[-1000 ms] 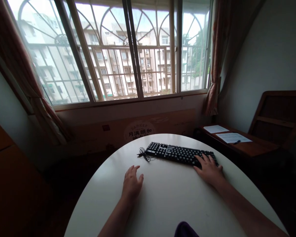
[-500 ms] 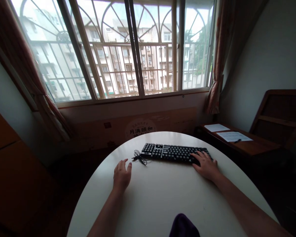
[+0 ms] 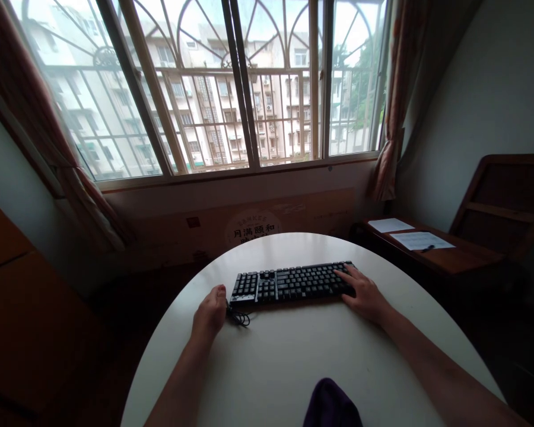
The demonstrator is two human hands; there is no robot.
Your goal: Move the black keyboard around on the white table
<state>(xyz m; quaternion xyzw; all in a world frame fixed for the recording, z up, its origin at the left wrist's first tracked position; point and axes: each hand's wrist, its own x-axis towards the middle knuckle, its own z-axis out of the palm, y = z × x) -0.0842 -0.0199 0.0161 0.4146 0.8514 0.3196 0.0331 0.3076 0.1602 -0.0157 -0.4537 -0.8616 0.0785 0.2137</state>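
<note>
Head view: keyboard lies mid-table, cable bunched at its left end. Right hand rests on the right end, fingers loose and spread over keys. Left hand touches the left end, fingers curled; grip cannot be told. Papers lie on the side desk.
</note>
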